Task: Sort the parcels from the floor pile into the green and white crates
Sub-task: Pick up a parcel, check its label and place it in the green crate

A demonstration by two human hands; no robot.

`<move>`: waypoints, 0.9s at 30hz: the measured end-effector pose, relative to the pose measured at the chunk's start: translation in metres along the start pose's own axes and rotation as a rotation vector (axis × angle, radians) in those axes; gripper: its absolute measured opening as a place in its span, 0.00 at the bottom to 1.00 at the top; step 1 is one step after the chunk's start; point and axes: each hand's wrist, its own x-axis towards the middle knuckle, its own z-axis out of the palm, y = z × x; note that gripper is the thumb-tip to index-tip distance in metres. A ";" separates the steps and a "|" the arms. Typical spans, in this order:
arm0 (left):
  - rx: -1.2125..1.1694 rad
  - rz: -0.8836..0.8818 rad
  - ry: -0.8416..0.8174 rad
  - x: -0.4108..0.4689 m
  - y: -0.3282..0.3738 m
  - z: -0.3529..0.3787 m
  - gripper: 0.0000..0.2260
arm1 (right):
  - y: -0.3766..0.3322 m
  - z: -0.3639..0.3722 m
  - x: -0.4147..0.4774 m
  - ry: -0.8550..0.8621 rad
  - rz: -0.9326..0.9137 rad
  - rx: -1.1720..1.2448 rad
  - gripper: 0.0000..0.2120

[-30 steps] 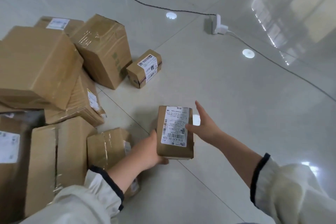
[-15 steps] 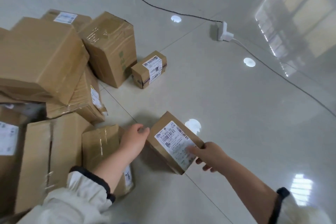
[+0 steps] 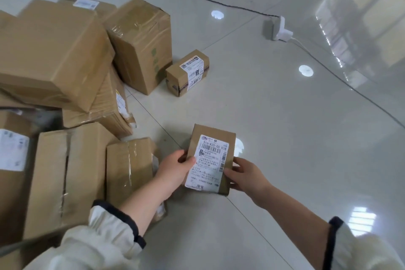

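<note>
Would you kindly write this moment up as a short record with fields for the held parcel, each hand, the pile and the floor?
held parcel: small brown parcel, white label facing the camera
left hand: left hand grips its left edge, thumb on the label
right hand: right hand grips its lower right edge
pile: cardboard boxes stacked at the left
stray box: small labelled box on the floor beside the pile
floor: glossy tiles, dark cable, white plug
crates: not in view
</note>
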 end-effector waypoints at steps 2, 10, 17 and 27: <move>0.002 -0.005 0.007 -0.010 0.007 -0.005 0.13 | -0.008 0.002 -0.009 -0.005 -0.044 0.051 0.13; -0.097 0.035 0.082 -0.127 0.121 -0.049 0.07 | -0.117 -0.011 -0.134 0.017 -0.167 0.049 0.20; -0.163 0.199 0.086 -0.304 0.316 -0.108 0.09 | -0.282 -0.061 -0.347 0.033 -0.341 0.155 0.25; -0.227 0.354 -0.003 -0.580 0.549 -0.164 0.12 | -0.458 -0.132 -0.655 0.050 -0.473 0.261 0.26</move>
